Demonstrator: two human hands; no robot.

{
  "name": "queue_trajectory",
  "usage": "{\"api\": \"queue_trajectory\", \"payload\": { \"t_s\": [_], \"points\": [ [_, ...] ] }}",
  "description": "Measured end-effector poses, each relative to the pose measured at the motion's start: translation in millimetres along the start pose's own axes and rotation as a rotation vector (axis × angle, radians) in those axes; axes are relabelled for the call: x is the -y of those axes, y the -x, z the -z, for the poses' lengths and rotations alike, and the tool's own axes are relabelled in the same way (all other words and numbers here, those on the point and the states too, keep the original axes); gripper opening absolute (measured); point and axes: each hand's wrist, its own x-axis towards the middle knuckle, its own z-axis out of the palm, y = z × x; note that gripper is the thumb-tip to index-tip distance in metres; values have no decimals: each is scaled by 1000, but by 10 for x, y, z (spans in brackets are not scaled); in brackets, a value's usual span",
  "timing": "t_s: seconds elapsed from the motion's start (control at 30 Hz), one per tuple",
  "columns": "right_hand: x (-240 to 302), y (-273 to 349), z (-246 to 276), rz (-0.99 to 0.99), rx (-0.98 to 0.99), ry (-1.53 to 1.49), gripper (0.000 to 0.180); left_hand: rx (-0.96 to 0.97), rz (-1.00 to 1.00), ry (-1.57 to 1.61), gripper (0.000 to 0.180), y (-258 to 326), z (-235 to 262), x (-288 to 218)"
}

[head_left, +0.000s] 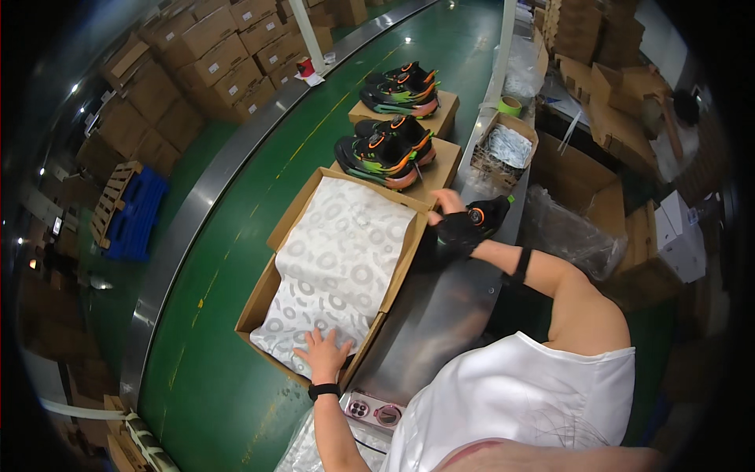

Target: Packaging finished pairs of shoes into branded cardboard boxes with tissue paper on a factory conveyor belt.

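An open cardboard shoebox (255, 303) lies on the green conveyor, with patterned white tissue paper (338, 244) spread across it. My left hand (322, 354) rests on the near end of the paper, fingers spread. At the box's far right corner is my right hand (456, 224), in a black fingerless glove, with its bare fingers apart. Right beside it is a black shoe (491, 212) with an orange dial and a green tab, partly hidden by the hand. Whatever lies beneath the tissue is covered.
Beyond the box, black, orange and green shoes (385, 153) and another pair (399, 90) stand on cardboard boxes along the belt (236, 212). A box of white packets (507, 145) and green tape (510, 105) are at right. A phone (373, 411) lies near me.
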Motion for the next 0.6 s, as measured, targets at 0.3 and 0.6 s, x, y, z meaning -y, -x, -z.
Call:
{"api": "queue_trajectory", "payload": {
  "t_s": [0.3,0.6],
  "points": [
    [-491,358,772,-368,297,113,67,83,134,-234,62,-159,-167,130],
    [662,-97,1135,-281,901,145,76,-231,-159,658,70,322,426,-864]
  ]
}}
